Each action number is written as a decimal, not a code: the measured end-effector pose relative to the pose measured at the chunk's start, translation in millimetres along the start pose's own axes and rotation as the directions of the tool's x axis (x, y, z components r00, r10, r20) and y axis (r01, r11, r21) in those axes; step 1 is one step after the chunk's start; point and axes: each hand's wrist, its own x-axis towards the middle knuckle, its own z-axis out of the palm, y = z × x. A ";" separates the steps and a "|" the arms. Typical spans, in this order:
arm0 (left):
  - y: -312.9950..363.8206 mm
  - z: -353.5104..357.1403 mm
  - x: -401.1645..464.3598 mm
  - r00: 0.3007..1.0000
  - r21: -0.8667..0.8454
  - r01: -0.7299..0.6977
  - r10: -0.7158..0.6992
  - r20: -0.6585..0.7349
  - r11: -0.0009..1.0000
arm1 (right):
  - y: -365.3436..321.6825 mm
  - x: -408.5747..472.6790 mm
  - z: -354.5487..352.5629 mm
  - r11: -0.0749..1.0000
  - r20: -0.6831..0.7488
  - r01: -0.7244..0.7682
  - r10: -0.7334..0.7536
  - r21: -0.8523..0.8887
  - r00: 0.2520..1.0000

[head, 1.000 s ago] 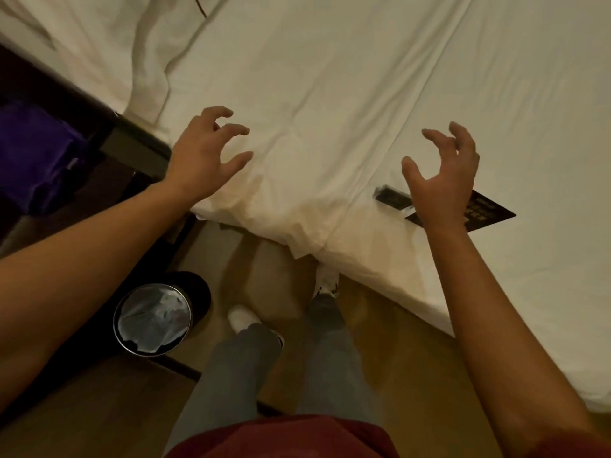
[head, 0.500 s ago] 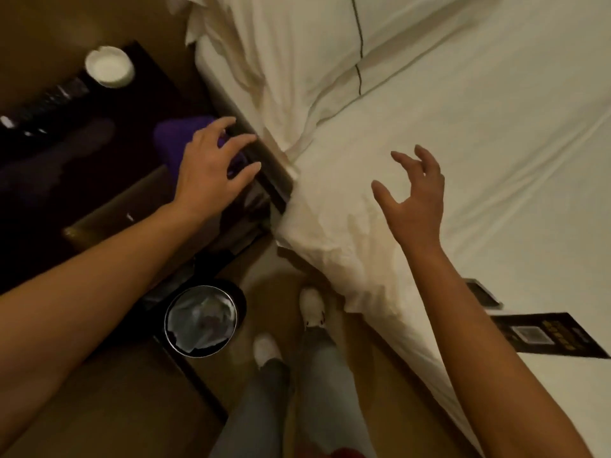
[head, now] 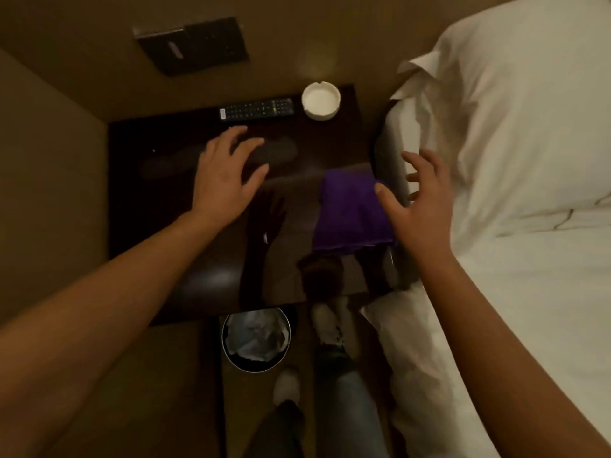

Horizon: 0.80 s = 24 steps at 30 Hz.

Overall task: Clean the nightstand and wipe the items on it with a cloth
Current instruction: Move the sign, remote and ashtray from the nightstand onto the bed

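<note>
A dark glossy nightstand (head: 158,200) fills the middle of the view. A folded purple cloth (head: 347,213) lies on its right side near the bed. At the back stand a black remote control (head: 256,109) and a white round ashtray (head: 320,100). My left hand (head: 228,176) hovers over the middle of the top, fingers spread, holding nothing. My right hand (head: 420,206) hangs over the cloth's right edge with fingers spread and empty.
A white bed with a pillow (head: 515,133) borders the nightstand on the right. A round bin (head: 256,338) with a liner stands on the floor in front. A dark switch panel (head: 191,44) sits on the wall behind. My legs and white shoes are below.
The view has swung left from the bed to the nightstand. Both hands moved over the nightstand top, the right one now by the purple cloth.
</note>
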 end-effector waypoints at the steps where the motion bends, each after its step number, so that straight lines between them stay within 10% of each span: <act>1: -11.6 -1.7 4.4 1.000 0.016 0.026 -0.026 -0.010 1.000 | -2.7 12.8 8.3 1.000 0.025 0.014 -0.014 -0.014 1.000; 24: -74.6 63.6 173.8 0.948 0.240 -0.060 -0.019 0.316 0.969 | -8.8 227.5 169.4 0.912 0.382 0.137 0.023 -0.387 0.924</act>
